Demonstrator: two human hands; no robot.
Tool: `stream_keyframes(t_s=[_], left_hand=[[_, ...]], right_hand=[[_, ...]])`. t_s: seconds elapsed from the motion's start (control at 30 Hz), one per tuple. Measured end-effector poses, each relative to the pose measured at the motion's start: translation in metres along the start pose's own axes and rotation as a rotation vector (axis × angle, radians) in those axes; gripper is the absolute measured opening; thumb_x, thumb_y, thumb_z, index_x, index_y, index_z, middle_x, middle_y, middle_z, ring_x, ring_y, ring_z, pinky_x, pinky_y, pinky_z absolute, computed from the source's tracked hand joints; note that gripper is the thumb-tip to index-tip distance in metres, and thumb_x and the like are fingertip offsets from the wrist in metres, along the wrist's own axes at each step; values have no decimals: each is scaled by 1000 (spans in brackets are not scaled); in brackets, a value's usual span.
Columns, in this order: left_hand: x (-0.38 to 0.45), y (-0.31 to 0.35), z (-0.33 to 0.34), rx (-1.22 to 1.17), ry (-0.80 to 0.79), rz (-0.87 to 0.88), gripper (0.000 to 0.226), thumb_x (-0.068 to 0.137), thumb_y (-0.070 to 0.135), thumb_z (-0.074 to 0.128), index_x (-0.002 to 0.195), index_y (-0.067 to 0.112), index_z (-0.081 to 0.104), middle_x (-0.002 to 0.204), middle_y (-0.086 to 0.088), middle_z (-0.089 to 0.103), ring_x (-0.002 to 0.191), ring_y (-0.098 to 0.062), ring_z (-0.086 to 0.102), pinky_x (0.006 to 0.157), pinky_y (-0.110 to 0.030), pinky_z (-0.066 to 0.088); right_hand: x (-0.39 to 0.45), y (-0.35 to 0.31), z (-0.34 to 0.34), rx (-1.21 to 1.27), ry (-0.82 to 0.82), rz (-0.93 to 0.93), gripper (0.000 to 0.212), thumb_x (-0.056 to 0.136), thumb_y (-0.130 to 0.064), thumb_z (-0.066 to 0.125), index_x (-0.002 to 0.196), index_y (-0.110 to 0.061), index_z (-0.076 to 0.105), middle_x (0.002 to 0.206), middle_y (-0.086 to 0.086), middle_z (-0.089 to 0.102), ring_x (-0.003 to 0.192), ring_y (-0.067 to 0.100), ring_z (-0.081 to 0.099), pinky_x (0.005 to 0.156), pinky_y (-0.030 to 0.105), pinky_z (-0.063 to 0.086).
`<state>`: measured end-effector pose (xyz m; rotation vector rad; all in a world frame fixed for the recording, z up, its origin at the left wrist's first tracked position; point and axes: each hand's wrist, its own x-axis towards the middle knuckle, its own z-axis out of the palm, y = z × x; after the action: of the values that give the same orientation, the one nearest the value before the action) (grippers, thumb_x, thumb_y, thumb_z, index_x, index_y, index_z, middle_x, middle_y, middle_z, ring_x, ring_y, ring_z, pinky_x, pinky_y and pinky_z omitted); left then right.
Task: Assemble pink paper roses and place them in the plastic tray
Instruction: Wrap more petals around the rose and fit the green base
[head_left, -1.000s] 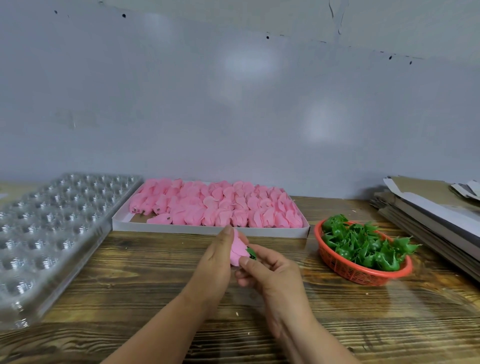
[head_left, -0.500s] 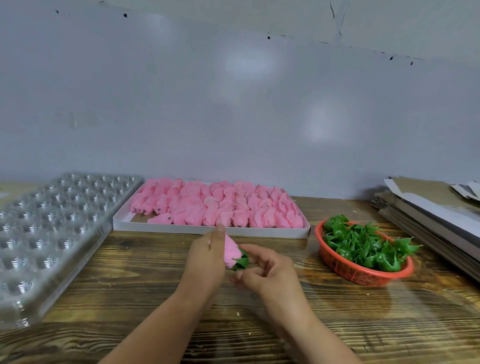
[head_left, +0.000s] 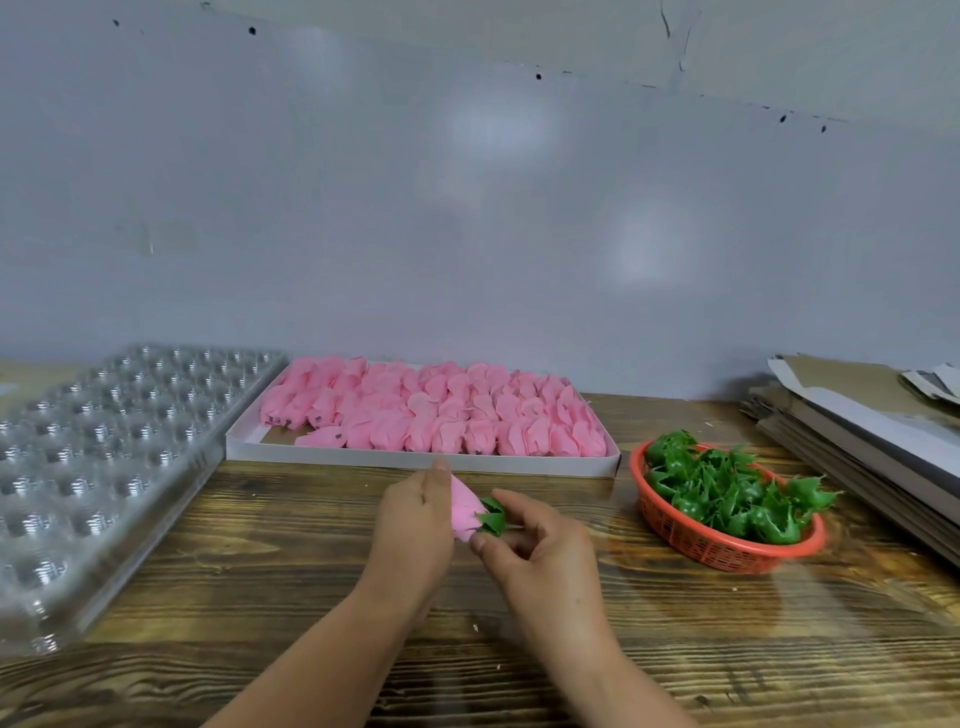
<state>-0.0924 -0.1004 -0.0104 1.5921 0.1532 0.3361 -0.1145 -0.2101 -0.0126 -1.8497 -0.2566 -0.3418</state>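
Note:
At the table's middle my left hand holds a pink paper rose bud from its left side. My right hand pinches the green calyx fitted against the bud's base. A white flat box behind the hands is packed with several pink rose buds. The clear plastic tray with rows of round cells lies at the left, and no rose shows in it. A red basket at the right holds several green calyxes.
A stack of flat cardboard sheets sits at the far right edge of the wooden table. A grey wall rises directly behind the box and tray.
The green calyx has come further onto the bud's base and shows more. Both hands shifted slightly left and down with the bud.

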Motion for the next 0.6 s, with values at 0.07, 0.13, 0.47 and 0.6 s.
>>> stream_keyframes(t_s=[0.07, 0.13, 0.47, 0.6], left_hand=[[-2, -1, 2, 14, 8, 17, 45, 103, 27, 39, 65, 9, 56, 56, -2, 55, 54, -15, 49, 54, -27, 36], [-2, -2, 3, 6, 19, 7, 46, 103, 26, 39, 64, 9, 55, 55, -3, 54, 54, -16, 49, 54, -27, 36], [-3, -1, 2, -52, 60, 1, 44, 103, 28, 39, 67, 12, 58, 48, 5, 55, 50, -13, 51, 51, -26, 36], [0, 3, 0, -183, 93, -161, 45, 104, 28, 39, 69, 5, 55, 42, 3, 51, 36, -8, 43, 36, -21, 32]], right_hand=[[0, 1, 2, -25, -30, -1, 35, 76, -1, 71, 95, -31, 70, 80, -10, 73, 68, 7, 62, 70, 26, 55], [-1, 0, 4, -14, -60, 5, 33, 77, -1, 70, 100, -25, 72, 83, 8, 73, 69, 15, 58, 72, 39, 53], [-4, -3, 4, 59, -5, -23, 54, 75, 11, 57, 83, -41, 68, 84, 1, 73, 68, 16, 65, 69, 37, 54], [-6, -5, 5, 96, -69, -13, 61, 76, 21, 46, 94, -33, 68, 85, -19, 73, 79, 1, 70, 72, 12, 51]])
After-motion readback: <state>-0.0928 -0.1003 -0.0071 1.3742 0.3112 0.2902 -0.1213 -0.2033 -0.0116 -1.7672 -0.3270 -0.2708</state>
